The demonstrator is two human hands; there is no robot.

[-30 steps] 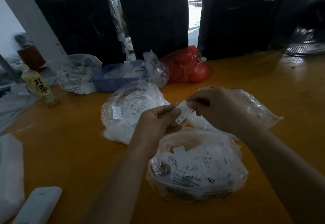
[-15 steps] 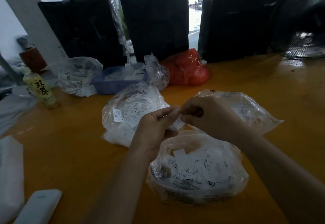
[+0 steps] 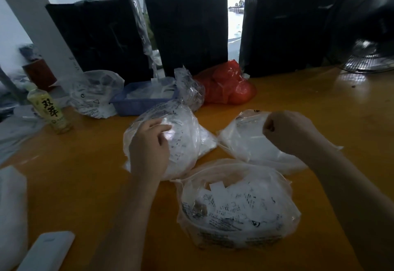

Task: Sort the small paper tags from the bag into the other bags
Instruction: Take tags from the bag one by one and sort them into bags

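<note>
Hands have parted since a moment ago: left hand [image 3: 149, 149], fingers loosely curled, at centre-left bag [image 3: 183, 134]; right hand [image 3: 285, 130] fisted over centre-right bag [image 3: 245, 143]; tags remain in lower-centre bag [image 3: 234, 206].

Dim, backlit by the bright doorway [image 3: 235, 4]; edges curved, slightly blurred.

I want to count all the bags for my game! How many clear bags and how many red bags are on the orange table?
Clear plastic bags: 5 (near bag of tags, left bag, right bag, far-left bag, crumpled bag by the blue tray)
Red bags: 1
Total: 6
</note>
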